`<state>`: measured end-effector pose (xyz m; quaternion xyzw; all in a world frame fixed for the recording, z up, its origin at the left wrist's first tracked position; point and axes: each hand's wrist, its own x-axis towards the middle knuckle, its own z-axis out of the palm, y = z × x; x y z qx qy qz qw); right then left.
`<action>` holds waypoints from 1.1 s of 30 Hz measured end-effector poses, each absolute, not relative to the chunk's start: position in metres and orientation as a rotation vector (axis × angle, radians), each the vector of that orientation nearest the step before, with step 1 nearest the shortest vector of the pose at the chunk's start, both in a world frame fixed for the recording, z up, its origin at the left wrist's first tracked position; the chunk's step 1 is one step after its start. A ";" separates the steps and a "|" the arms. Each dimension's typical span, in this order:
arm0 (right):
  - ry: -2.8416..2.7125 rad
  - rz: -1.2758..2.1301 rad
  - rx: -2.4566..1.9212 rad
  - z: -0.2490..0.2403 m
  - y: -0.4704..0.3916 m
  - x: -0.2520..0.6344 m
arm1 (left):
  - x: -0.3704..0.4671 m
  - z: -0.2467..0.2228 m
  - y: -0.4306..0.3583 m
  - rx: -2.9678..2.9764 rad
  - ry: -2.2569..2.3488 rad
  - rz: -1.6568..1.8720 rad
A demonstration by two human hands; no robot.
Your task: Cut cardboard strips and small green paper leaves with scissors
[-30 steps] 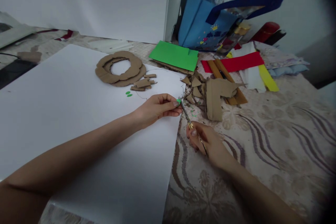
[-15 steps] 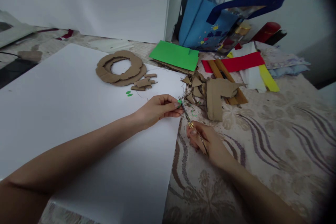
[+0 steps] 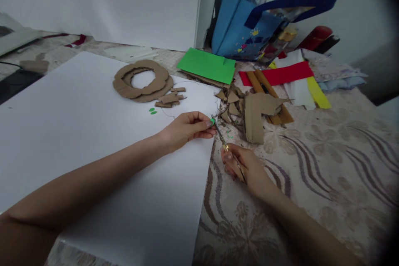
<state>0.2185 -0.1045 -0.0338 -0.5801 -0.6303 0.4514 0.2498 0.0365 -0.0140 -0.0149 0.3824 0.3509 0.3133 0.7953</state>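
My left hand (image 3: 193, 128) pinches a tiny piece of green paper (image 3: 212, 121) between thumb and fingertips, over the right edge of a large white sheet (image 3: 102, 183). A pair of scissors (image 3: 220, 135) with gold-coloured handles is gripped in my right hand (image 3: 241, 166). Its blades point up and to the left and meet the green piece; I cannot tell how far apart they are. Two small green ovals (image 3: 152, 111) lie on the sheet, left of my left hand. Thin green trimmings (image 3: 230, 134) are scattered beside the blades.
Scalloped cardboard rings (image 3: 141, 81) and cardboard strips (image 3: 170, 99) lie on the sheet. Further right are cardboard scraps (image 3: 232, 104), a bigger cardboard offcut (image 3: 254, 120), green paper (image 3: 207, 66) and red paper (image 3: 280, 75). A blue bag (image 3: 240, 20) stands behind on the patterned tablecloth (image 3: 311, 174).
Almost nothing differs. Both hands keep their hold on the green piece and the scissors, and the whole view has shifted very slightly.
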 end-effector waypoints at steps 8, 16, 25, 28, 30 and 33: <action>-1.757 1.196 -1.606 -0.027 -0.103 0.218 | 0.036 -0.012 -0.011 0.839 0.777 0.679; -1.779 1.157 -1.618 -0.027 -0.103 0.218 | 0.035 -0.015 -0.014 0.854 0.761 0.602; -1.797 1.138 -1.650 -0.028 -0.103 0.220 | 0.035 -0.010 -0.012 0.841 0.804 0.618; -1.808 1.122 -1.658 -0.028 -0.103 0.220 | 0.035 -0.010 -0.012 0.845 0.804 0.633; -1.818 1.118 -1.667 -0.027 -0.102 0.220 | 0.034 -0.009 -0.011 0.843 0.812 0.644; -1.831 1.121 -1.666 -0.026 -0.102 0.219 | 0.034 -0.009 -0.011 0.836 0.824 0.655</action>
